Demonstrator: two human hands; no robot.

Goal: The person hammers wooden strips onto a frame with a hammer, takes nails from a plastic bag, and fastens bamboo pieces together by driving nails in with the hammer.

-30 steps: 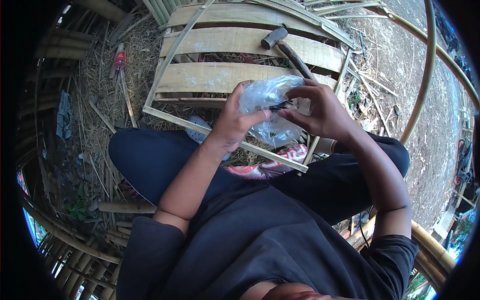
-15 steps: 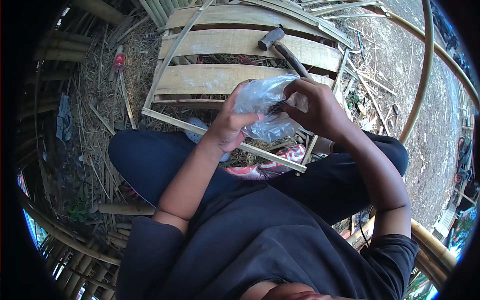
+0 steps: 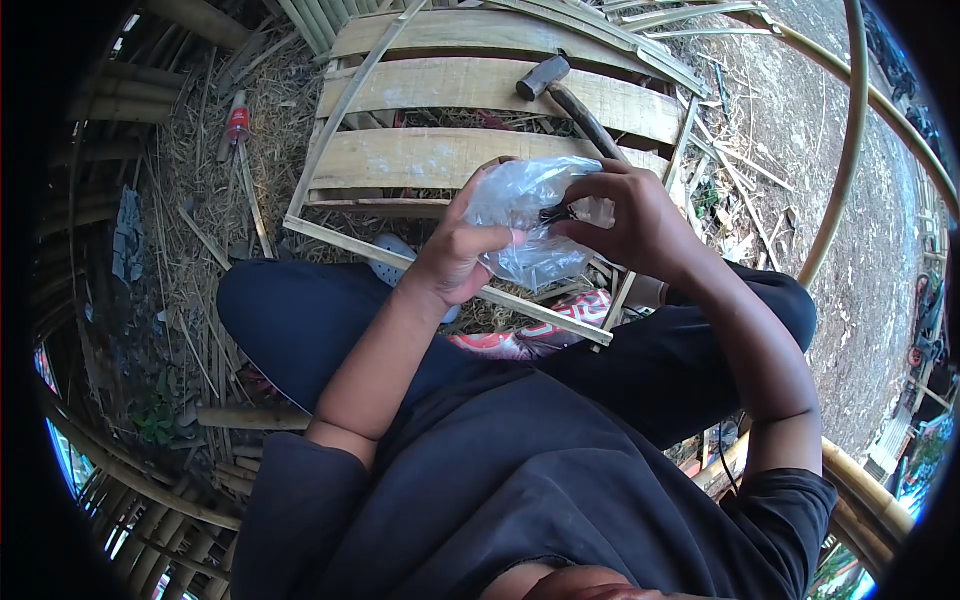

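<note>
A clear, crumpled plastic bag (image 3: 530, 190) is held up over the front of a slatted wooden frame. My left hand (image 3: 463, 245) grips its left side, the thumb pressed across the plastic. At the bag's opening on the right, my right hand (image 3: 630, 215) has curled fingers and a bent thumb. Small, thin dark pieces (image 3: 556, 214) show between those fingertips; they are too small to name surely. Just beyond the right hand lies a hammer (image 3: 545, 78), its handle pointing down toward the bag.
The wooden slats (image 3: 400, 155) sit in front of my crossed legs. A thin wooden strip (image 3: 450, 280) crosses near my lap, above a red and white printed sack (image 3: 540, 328). A red-labelled bottle (image 3: 238, 122) lies left on straw. A bamboo pole (image 3: 853, 150) curves along the right.
My right hand's fingers have shifted slightly at the bag's opening, and the dark pieces show more plainly. The left hand stays in place.
</note>
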